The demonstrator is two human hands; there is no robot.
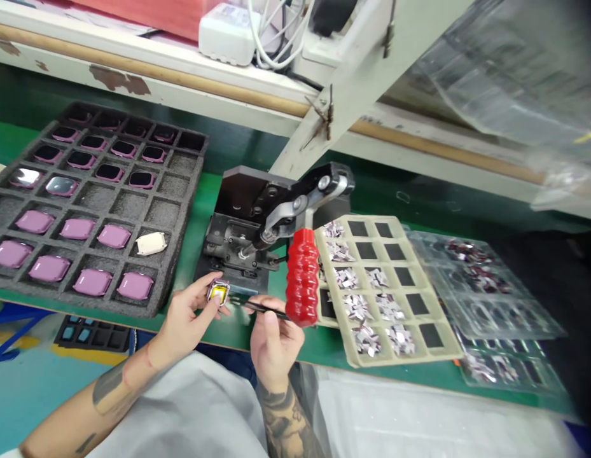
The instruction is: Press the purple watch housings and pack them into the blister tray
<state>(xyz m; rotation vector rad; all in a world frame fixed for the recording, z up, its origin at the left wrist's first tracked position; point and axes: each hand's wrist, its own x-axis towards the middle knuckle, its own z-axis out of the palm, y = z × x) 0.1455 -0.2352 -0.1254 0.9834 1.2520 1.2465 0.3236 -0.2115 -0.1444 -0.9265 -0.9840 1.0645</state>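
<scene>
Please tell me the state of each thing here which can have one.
Left hand: closed on the small case
Small case: held, yellow showing inside
Right hand: closed on the slim dark tool
Slim dark tool: held, tip toward small case
Black press: clamped or released, cannot tell
Red handle: not gripped
Dark foam tray: partly filled
Cream case: lying in dark foam tray
Beige tray: partly filled

1. Red handle (302, 280) hangs just beside the right hand (276, 343), over the rear of the tweezers (261, 307), blocking a straight lift
2. Clamp press (235, 238) stands just beyond the left hand (187, 318), closing the way forward
3. Narrow bench strip (194, 245) leaves a lane between foam tray (164, 213) and clamp press
4. Beige tray (404, 358) lies open from above
</scene>
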